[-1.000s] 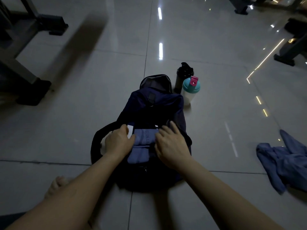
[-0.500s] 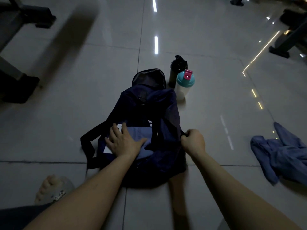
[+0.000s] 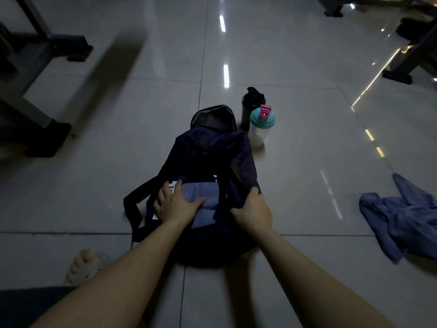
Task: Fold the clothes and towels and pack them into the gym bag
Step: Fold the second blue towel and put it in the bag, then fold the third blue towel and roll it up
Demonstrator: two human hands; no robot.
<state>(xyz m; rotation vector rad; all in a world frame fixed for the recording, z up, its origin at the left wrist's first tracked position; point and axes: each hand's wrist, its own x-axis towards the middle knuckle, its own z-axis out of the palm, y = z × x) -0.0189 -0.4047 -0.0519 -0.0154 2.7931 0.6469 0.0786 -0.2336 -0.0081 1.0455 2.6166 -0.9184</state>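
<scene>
Packing step — left hand (image 3: 176,205) pressed flat on the folded cloth (image 3: 201,197) in the bag (image 3: 208,157), right hand (image 3: 254,213) gripped its rim; next likely the crumpled garment (image 3: 402,221) — unfolded, well apart.

The floor (image 3: 307,162) is large glossy grey tiles with thin joints, mirroring strips of light. A dark gym bag (image 3: 208,157) lies on it at the centre, its strap (image 3: 132,209) looped out on the tiles to the left. Just beyond the bag's far right corner stand 2 bottles, a black one (image 3: 250,102) and a teal-lidded one (image 3: 260,125), touching or nearly so. A crumpled blue cloth (image 3: 406,218) lies well apart at the right. Dark frame feet (image 3: 47,140) rest at the left.
</scene>
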